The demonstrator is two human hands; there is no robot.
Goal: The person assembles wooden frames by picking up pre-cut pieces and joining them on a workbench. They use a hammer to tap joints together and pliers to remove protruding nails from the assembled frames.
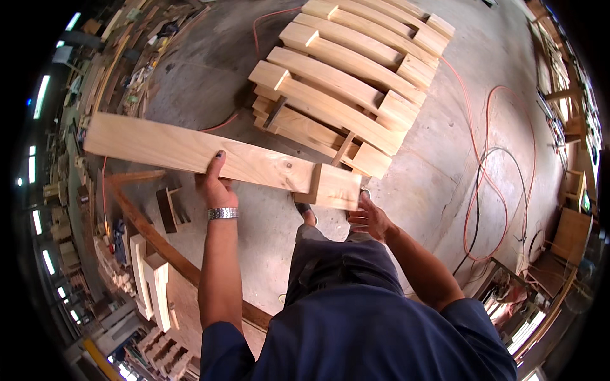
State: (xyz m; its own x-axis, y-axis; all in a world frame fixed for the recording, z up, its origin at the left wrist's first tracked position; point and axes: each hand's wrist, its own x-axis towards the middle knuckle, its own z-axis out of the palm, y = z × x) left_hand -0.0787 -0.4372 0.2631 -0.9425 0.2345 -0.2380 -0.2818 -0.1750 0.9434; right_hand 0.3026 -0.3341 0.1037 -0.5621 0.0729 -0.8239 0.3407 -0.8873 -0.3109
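A long pale wooden board (254, 162) with a dark knot lies across in front of me, its right end cut with a step. My left hand (218, 184), with a metal watch band at the wrist, is closed round the board's near edge, thumb on its upper face. At the stepped end is my right hand (373, 218), its fingers apart. The thumb is close to the board's end; I cannot tell whether it touches. Beyond lies a stack of similar stepped boards (346, 82), set side by side in rows with dark spacer strips between layers.
Red and black hoses (489, 184) loop over the concrete floor at right. A brown wooden bench edge (152, 232) runs along my left, with pale wood pieces (155, 279) on it. Timber racks (114, 70) line the left side; a cluttered bench (508, 305) stands at lower right.
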